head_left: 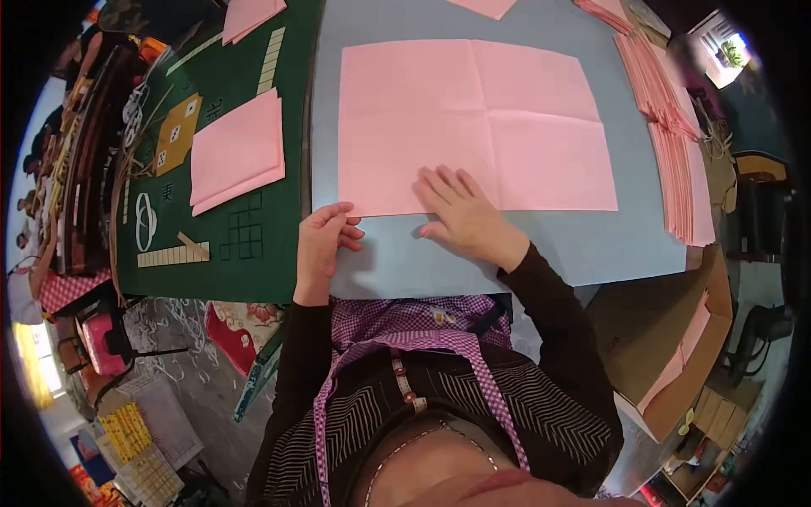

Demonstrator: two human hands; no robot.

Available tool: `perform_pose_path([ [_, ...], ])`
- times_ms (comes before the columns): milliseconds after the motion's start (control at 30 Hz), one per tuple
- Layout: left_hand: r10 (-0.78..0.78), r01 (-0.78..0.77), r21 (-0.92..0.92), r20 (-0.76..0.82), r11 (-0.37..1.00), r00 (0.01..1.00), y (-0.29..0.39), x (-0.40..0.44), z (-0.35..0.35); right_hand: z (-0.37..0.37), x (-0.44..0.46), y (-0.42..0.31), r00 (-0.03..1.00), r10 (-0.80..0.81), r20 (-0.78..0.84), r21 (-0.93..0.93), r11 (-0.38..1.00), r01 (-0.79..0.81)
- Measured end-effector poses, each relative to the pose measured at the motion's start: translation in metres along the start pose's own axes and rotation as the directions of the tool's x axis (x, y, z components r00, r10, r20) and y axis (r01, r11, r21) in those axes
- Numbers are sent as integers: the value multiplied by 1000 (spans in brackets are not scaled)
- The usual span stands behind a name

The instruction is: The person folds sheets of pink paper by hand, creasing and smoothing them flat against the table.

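A large pink sheet (414, 93) with crossing crease lines lies spread on the light blue-grey tabletop (405, 262). My left hand (325, 241) pinches the sheet's near left corner between thumb and forefinger, its other fingers loosely curled. Flat on the near middle part of the sheet rests my right hand (460, 215), fingers spread, its thumb over the near edge.
A folded pink stack (239, 154) lies on the green mat (245, 275) at left, beside a brown card with dice faces (175, 133) and pale tile strips. Pink folded bundles (667, 135) line the table's right side. A cardboard box (667, 338) stands below right.
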State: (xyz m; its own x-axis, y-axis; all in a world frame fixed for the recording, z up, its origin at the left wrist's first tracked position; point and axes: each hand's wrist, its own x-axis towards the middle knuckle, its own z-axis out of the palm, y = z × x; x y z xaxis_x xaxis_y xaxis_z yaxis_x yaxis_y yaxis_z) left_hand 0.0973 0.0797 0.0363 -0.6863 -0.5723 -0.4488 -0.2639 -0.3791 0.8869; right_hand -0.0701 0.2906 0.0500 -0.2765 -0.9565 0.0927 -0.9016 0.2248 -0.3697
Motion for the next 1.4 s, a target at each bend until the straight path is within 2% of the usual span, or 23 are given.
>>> perform_pose_path([
  [133,-7,7,1,-16,1000,1000,2,-1,1,-8,-22,31,996,87,-2,-72,994,-87],
  [267,-10,10,-12,-47,1000,999,4,-3,1,-18,-54,72,919,387,-79,-136,909,-394],
  [367,38,-38,46,-2,998,999,-1,-2,-2,-26,-81,99,857,501,-119,-133,847,-514],
  [400,31,-31,0,15,1000,999,1,-3,-1,-30,-87,102,840,522,-148,-116,835,-539],
  [433,101,-93,-108,72,990,992,-7,-3,-6,-23,-105,125,881,440,-177,-213,856,-470],
  [467,121,-122,22,59,992,991,3,-10,-1,-11,-115,144,916,342,-211,-307,866,-394],
  [500,76,-77,21,47,997,996,0,-7,-3,-19,-111,131,845,503,-181,-237,812,-534],
  [533,41,-42,2,68,999,997,6,-9,-2,-21,-112,138,833,537,-133,-192,811,-553],
  [567,70,-73,40,69,997,995,8,-12,-1,-21,-116,140,818,562,-122,-252,779,-574],
  [600,45,-46,12,71,999,996,10,-14,0,-20,-116,142,789,596,-148,-193,765,-614],
  [667,25,-26,9,82,1000,996,7,-14,-1,-19,-117,143,812,563,-156,-202,786,-584],
  [800,-3,3,-2,97,1000,995,8,-17,-5,-19,-118,142,784,605,-139,-210,756,-620],
  [900,6,-15,115,77,993,997,5,-17,-9,-17,-120,144,788,598,-147,-198,762,-616],
  [933,316,-285,420,-5,862,949,-2,-13,-11,-17,-121,144,787,600,-147,-184,765,-618],
  [967,601,-443,691,16,572,799,-7,-10,-12,-17,-121,143,788,597,-148,-185,767,-615],
  [1000,602,-442,691,13,572,798,1,-16,-7,-18,-121,142,791,594,-147,-172,772,-612],
  [1067,652,-413,809,50,418,757,26,-29,12,-19,-120,139,797,586,-147,-157,782,-604],
  [1100,654,-411,810,46,418,755,26,-23,19,-19,-119,138,790,594,-152,-155,775,-612],
  [1167,667,-663,739,434,121,605,23,-5,45,-18,-119,138,785,599,-160,-153,770,-619],
  [1233,715,-754,628,436,194,547,10,13,88,-15,-120,141,798,571,-192,-183,778,-601],
  [1300,704,-746,665,541,-23,460,9,21,121,-14,-121,141,795,575,-193,-182,776,-605],
  [1333,708,-746,666,538,-25,457,15,19,129,-15,-120,141,792,580,-191,-179,772,-609],
  [1400,593,-774,630,650,-69,475,25,18,144,-17,-119,139,792,582,-187,-181,772,-610],
])
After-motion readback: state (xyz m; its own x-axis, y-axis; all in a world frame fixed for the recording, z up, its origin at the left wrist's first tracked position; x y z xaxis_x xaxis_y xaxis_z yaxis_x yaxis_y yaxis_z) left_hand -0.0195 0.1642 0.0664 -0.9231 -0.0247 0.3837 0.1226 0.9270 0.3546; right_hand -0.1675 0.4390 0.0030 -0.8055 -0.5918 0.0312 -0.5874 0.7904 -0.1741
